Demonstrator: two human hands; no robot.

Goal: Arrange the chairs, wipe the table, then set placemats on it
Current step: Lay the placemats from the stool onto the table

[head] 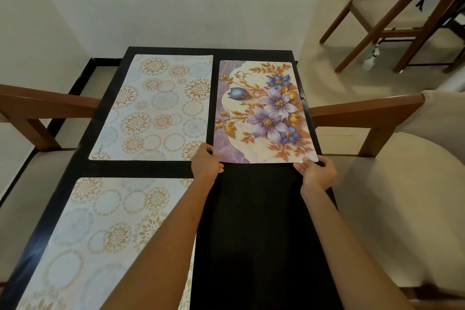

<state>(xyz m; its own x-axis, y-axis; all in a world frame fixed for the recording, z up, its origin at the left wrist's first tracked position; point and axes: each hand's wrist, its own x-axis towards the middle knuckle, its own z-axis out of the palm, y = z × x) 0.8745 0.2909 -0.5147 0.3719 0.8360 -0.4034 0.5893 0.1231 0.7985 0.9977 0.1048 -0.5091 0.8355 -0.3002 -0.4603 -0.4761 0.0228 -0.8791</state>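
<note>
This is a home dining room. A dark rectangular bench (254,221) stands with its far end against a plain pale wall (176,2), dressed with patterned placemats: a circle-print placemat (156,108) at 11 o'clock and a floral placemat (264,113) at 1 o'clock. Wooden chairs with cream cushioned seats flank it, one chair (32,118) at 9 o'clock, another (392,158) at 3 o'clock. A third chair (392,10) stands apart at 2 o'clock on a beige tiled floor (324,58) with dark skirting.

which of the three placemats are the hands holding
The purple flower placemat at far right; left hand and right hand pinch its near corners. The other two show gold circles.
</note>
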